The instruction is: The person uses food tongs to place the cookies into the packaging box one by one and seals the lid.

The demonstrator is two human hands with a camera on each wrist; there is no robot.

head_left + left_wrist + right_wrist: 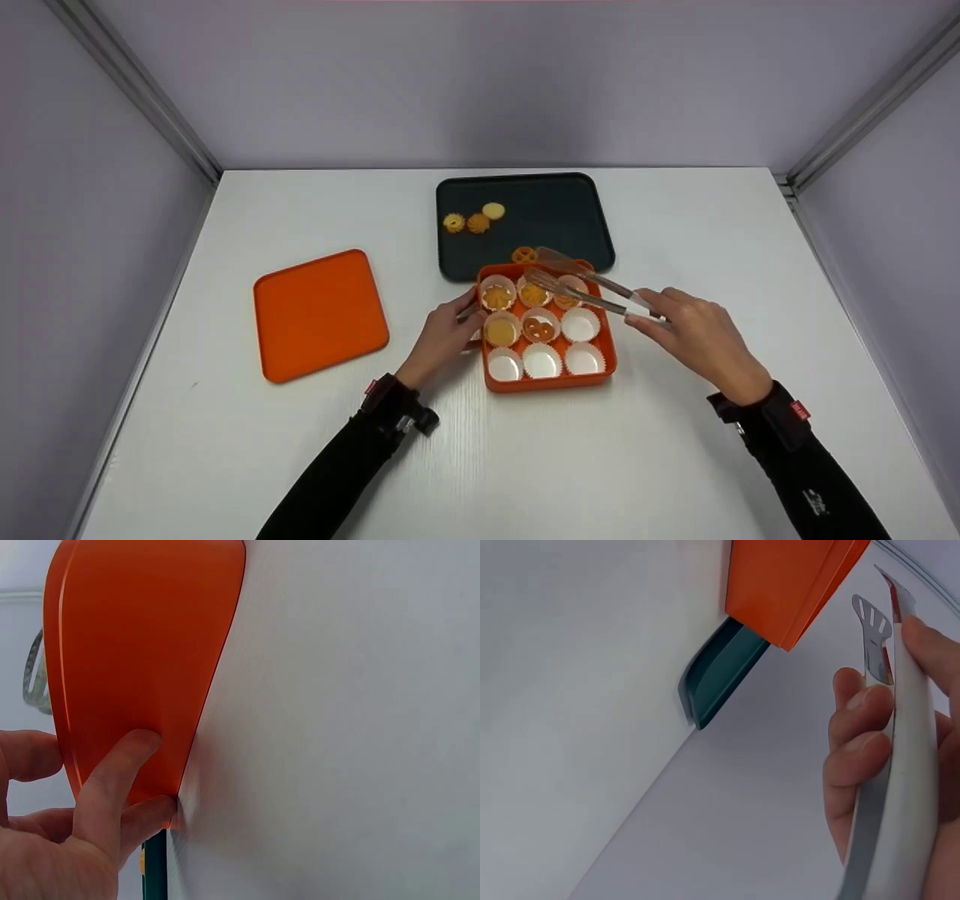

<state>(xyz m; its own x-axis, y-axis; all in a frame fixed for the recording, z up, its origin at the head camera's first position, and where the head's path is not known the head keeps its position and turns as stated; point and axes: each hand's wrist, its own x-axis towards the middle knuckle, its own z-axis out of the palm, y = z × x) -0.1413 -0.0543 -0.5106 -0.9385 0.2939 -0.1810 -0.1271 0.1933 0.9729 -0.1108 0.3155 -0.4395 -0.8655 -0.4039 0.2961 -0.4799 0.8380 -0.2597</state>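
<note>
My right hand (694, 334) holds metal tongs (600, 300) by their white handles; the two tips stand apart over the back of an orange box (551, 386). In the right wrist view, the fingers curl round the tongs (911, 757), and one slotted tip shows. My left hand (442, 337) holds the box's left side; in the left wrist view the fingers lie against its outer wall (142, 652), with the thumb at the rim. White paper cups fill the box. Several hold cookies (495, 298), and the middle cup holds a pretzel (538, 328). Cups at the front (541, 361) hold nothing.
Behind the box lies a dark tray (555, 202). On it are a pretzel (523, 254) close to the tongs, a pale round cookie (493, 211), a brown swirl cookie (478, 223) and a yellow one (454, 222). An orange tray (322, 315) lies at the left.
</note>
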